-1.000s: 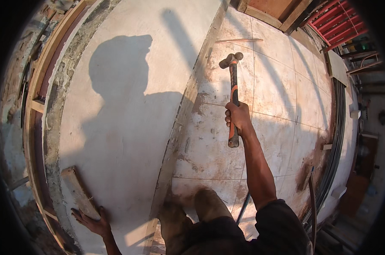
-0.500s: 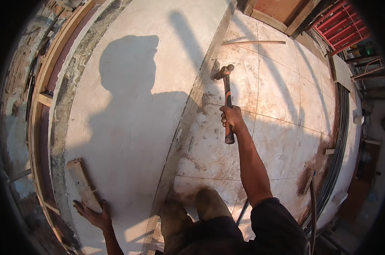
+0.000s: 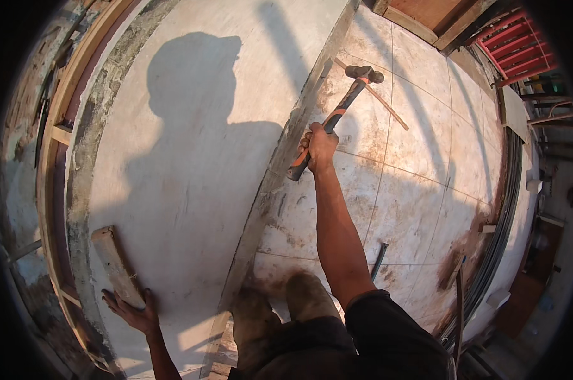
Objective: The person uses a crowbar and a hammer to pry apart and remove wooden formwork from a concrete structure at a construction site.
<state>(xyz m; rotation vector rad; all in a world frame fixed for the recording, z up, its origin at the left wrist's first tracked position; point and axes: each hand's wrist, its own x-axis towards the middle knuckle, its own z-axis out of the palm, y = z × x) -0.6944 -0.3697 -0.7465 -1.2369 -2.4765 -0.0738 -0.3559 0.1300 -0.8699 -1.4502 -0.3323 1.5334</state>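
Plainly: hammer in right hand, wooden block at left hand

Right hand [image 3: 321, 147] is clenched round the handle of the hammer [image 3: 340, 113], fingers curled, knuckles toward the slab. Hammer slants over the tiled floor [image 3: 413, 215], head toward the far edge, butt just beside the right edge of the pale slab [image 3: 191, 253]. Head overlaps a thin wood strip [image 3: 387, 108] in view; cannot tell how high above it.

Left hand [image 3: 134, 315] is at the near end of the wooden block [image 3: 117, 266], fingers spread on one side, thumb on the other; cannot tell whether they clamp it. Block is on the slab, near its left edge, toward the near left corner, slightly tilted in view.

Shadow [image 3: 191, 82] of a capped head and shoulders falls across the slab. Wooden frame [image 3: 48, 164] runs beyond the slab's left edge. Dark rods [image 3: 498, 218] line the floor's right edge; red slatted panel [image 3: 517, 50] by the far right corner.
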